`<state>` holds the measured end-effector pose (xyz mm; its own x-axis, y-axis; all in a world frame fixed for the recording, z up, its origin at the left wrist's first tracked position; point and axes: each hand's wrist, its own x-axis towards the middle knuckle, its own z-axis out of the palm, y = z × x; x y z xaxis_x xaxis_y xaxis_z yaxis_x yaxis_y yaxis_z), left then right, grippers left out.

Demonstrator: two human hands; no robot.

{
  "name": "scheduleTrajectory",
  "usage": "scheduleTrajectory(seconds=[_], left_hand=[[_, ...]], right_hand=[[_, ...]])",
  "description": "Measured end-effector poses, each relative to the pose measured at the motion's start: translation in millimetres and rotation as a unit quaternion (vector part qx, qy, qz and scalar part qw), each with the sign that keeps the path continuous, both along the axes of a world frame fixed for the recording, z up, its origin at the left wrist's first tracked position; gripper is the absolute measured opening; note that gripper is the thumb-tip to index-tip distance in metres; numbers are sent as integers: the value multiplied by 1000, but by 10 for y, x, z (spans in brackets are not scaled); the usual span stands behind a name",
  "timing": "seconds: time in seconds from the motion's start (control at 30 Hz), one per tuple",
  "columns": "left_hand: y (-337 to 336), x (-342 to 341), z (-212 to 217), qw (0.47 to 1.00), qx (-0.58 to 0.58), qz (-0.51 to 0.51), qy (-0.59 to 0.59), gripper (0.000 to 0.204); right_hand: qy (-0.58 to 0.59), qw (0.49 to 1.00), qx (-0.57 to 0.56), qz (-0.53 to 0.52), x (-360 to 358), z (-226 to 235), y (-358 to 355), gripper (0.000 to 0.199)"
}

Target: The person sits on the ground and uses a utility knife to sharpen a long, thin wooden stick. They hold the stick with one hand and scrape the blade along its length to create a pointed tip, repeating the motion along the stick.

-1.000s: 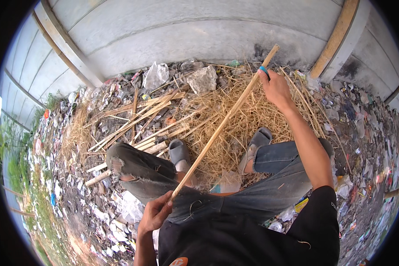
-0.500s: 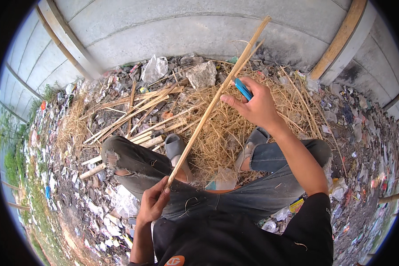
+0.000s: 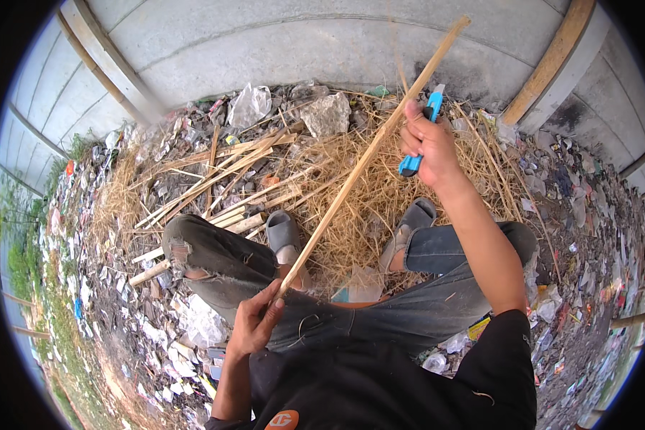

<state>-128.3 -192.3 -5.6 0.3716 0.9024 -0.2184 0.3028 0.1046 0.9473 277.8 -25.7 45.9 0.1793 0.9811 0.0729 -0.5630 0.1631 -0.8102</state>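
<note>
Left hand [image 3: 254, 322] clamped on near end of bamboo strip [image 3: 369, 154], unchanged; strip slants up over straw pile [image 3: 380, 193]. Right hand [image 3: 426, 143], closed round blue utility knife [image 3: 421, 136], has slid back down the strip since a second ago: one shaving stroke finished

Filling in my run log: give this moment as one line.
left hand: grips lower end of bamboo strip | right hand: holds blue utility knife against strip | seated over straw pile

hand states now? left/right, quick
Left hand: closed on the near end of the bamboo stick.
Right hand: closed on a blue utility knife, against the stick.
</note>
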Motion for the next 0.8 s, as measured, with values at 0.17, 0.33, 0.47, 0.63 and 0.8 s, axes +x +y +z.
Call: scheduleTrajectory(seconds=[0.17,0.33,0.47,0.63,0.8], left_hand=[[-72,-95,-35,999,-28,10,-27,47],[14,168,-37,995,-48,11,-84,45],[116,308,-59,996,12,-32,-78,33],[307,574,-29,992,90,-58,-62,30],[524,854,64,994,105,-12,-5,27]], right_hand=[[-213,958,-15,-193,613,242,37,37],[-407,906,-33,-111,-21,111,-262,50],[-417,909,-9,-4,-511,-5,-339,42],[-413,911,4,-1,-605,2,-370,38],[-531,846,-44,32,-581,125,-472,43]])
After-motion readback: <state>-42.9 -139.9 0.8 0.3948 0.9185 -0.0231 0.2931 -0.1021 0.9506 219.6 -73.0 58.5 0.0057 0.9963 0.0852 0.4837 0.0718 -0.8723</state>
